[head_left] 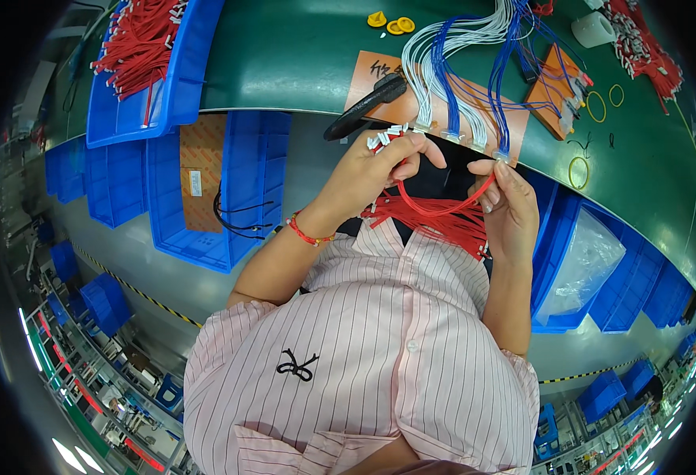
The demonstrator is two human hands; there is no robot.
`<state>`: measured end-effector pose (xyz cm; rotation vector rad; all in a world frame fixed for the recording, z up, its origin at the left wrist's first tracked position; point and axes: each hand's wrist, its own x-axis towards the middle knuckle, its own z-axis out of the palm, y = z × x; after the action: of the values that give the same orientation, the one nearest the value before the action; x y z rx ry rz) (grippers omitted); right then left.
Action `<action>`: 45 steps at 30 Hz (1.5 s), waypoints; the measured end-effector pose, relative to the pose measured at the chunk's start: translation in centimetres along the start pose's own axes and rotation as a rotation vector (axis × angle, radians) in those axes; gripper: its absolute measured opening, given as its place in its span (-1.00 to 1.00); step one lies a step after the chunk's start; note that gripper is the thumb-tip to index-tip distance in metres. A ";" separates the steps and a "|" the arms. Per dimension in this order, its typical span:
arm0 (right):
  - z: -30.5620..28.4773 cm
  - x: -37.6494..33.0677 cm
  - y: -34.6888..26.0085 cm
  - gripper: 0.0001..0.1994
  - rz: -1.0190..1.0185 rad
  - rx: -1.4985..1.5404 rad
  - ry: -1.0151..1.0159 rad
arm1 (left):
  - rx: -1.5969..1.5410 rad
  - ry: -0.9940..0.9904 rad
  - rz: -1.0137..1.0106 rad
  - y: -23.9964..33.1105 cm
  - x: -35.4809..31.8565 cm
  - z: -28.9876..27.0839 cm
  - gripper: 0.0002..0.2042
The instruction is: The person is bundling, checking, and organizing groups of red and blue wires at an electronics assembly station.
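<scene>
My left hand (383,165) is closed around a bunch of red wires whose white connector ends (387,136) stick out above the fingers. From it a red wire (443,212) loops across to my right hand (510,202), which pinches its other end between thumb and fingers. Those fingertips are beside a clear connector (501,157) on the blue wires (506,87). More such connectors sit in a row along an orange board (399,103) at the table's edge, fed by white wires (423,59). Further red wires (443,229) lie across my lap.
A black-handled tool (367,107) juts over the edge of the green table (284,63). On the left, a blue bin (114,111) holds red wires; more blue bins (241,158) stand below. Yellow rings (578,172) and an orange block (552,91) lie at right.
</scene>
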<state>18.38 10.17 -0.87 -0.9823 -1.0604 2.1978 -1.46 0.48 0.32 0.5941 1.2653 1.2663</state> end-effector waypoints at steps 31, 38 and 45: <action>0.0 -0.3 1.0 -0.62 -0.117 -0.074 0.030 | -0.114 -0.116 0.011 0.3 -1.2 -0.3 -0.60; 1.3 -1.5 3.1 -0.82 -0.151 -0.640 -0.240 | -0.098 -0.081 0.378 2.3 -5.7 -4.7 -0.51; 1.9 0.8 6.6 -0.90 -0.452 -1.194 -0.385 | 0.580 0.140 0.423 5.3 -8.2 -4.7 -0.72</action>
<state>15.55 6.09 -5.73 -0.5848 -2.5889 1.2744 -6.20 -6.86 6.67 1.2569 1.6991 1.2895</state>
